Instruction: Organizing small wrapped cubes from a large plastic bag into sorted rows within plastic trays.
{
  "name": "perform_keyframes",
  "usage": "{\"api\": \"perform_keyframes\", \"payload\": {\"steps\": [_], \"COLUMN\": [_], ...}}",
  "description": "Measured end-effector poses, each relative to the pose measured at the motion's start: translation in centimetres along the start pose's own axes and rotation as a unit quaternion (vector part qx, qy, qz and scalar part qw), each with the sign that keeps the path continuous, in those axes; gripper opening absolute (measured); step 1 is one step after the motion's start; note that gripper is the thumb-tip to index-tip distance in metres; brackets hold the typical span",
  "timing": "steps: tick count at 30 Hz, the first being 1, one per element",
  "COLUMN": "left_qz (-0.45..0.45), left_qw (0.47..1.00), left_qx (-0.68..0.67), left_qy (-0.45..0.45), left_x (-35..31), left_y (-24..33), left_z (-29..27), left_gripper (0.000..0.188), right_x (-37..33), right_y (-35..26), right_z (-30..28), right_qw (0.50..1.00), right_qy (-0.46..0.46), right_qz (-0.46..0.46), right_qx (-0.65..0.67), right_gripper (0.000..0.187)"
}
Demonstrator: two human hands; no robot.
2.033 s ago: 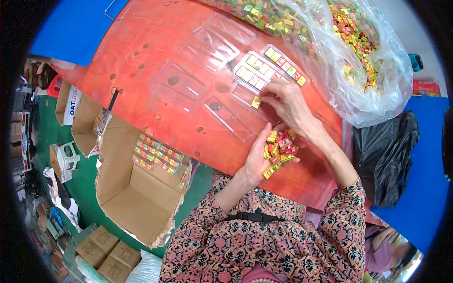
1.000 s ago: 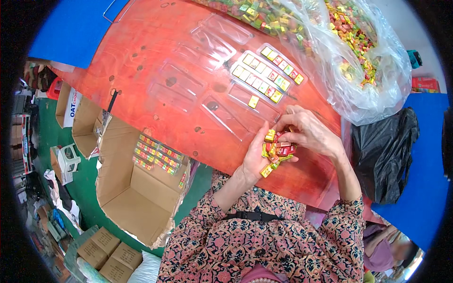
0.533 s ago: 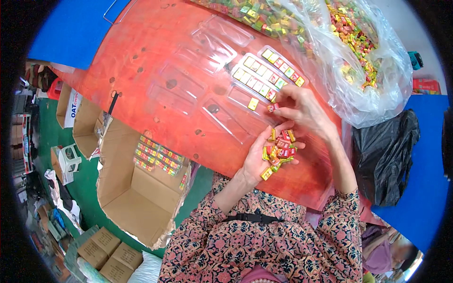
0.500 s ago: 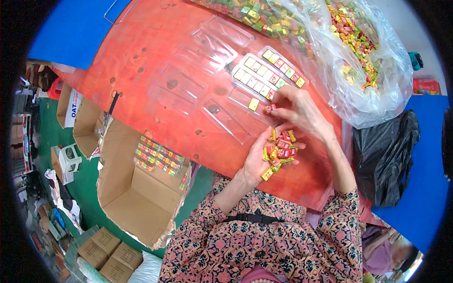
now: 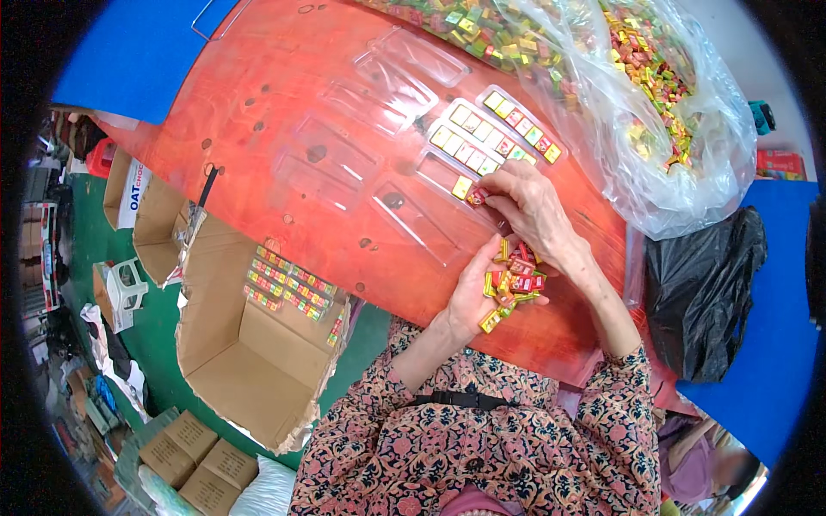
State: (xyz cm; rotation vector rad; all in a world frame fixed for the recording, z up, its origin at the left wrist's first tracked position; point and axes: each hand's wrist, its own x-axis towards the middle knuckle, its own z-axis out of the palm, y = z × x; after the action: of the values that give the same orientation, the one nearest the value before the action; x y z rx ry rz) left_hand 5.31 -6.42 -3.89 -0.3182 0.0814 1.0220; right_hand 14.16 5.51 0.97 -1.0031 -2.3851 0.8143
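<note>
Cupped palm up, my left hand [image 5: 467,301] holds a loose heap of small wrapped sweets [image 5: 514,285], red, yellow and green. Above it, my right hand [image 5: 542,215] pinches one red wrapped sweet [image 5: 477,197] between thumb and fingertips. That sweet is at a clear plastic tray [image 5: 437,169], right beside a yellow sweet [image 5: 462,187] lying in it. Just beyond, several clear trays hold rows of sweets, such as the far row [image 5: 521,125]. My right fingers cover the near end of the closest rows.
Unfilled clear trays [image 5: 327,162] lie across the red table [image 5: 224,112]. A big clear plastic bag [image 5: 594,129] of sweets stands at the far right, with a black plastic bag [image 5: 705,292] below it. Left of me, an open cardboard box [image 5: 249,374] contains filled rows of sweets [image 5: 290,284].
My right hand has moved slightly left and nearer, bringing the red sweet down into the tray beside the yellow one. My left hand still holds its heap, shifted slightly right.
</note>
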Motion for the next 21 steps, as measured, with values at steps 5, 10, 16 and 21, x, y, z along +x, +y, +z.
{"api": "perform_keyframes", "payload": {"steps": [5, 10, 16, 21], "left_qz": [0.003, 0.003, -0.001, 0.004], "left_qw": [1.000, 1.000, 1.000, 1.000], "left_qx": [0.008, 0.015, 0.015, 0.019], "left_qy": [0.010, 0.011, 0.024, 0.015], "left_x": [-0.21, -0.03, -0.10, -0.24], "left_y": [0.10, 0.07, 0.02, 0.01], "left_z": [-0.63, -0.67, -0.64, -0.33], "left_gripper": [0.048, 0.048, 0.048, 0.047], "right_x": [-0.07, -0.26, -0.26, -0.07], "right_y": [-0.29, -0.30, -0.31, -0.49], "right_z": [0.67, 0.55, 0.51, 0.58], "right_qw": [1.000, 1.000, 1.000, 1.000], "right_qy": [0.021, 0.016, 0.022, 0.009], "right_qz": [0.002, -0.007, -0.010, -0.007], "right_qx": [-0.005, -0.003, -0.006, -0.017], "right_gripper": [0.014, 0.013, 0.011, 0.011]}}
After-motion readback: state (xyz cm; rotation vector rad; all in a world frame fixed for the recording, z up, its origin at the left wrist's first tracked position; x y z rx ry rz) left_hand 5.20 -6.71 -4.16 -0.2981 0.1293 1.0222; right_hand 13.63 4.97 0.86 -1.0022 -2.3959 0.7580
